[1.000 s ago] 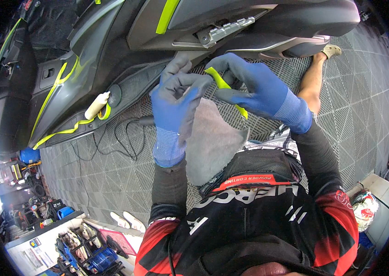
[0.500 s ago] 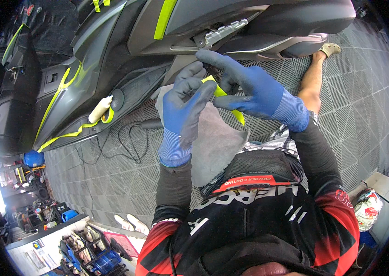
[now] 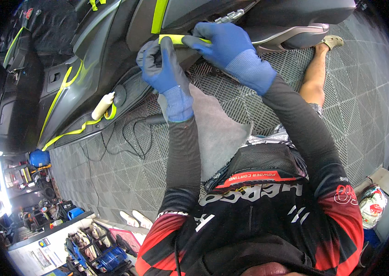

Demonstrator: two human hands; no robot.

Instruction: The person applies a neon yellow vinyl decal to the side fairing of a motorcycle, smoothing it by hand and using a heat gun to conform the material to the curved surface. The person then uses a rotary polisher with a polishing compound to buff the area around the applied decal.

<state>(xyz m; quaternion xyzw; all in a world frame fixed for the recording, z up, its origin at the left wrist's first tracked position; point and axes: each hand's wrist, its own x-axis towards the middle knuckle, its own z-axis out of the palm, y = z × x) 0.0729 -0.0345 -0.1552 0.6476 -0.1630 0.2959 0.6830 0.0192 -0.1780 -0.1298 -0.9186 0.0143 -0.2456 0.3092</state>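
Yellow-green strip [image 3: 176, 39] half-hidden under both gloved hands' grip; grey hull [image 3: 111, 55] cut off by top edge.

This is a vehicle workshop or garage. A large grey watercraft hull with neon yellow-green stripes [image 3: 88, 78] stands on a floor of grey interlocking plastic grid tiles [image 3: 355, 92], the kind laid in service bays. A black power cable [image 3: 130, 138] trails across those tiles beside a cream squeeze bottle [image 3: 102, 106] resting on the hull's ledge. At the lower left, open shelving crowded with tools and blue containers [image 3: 98, 253] lines a bright wall
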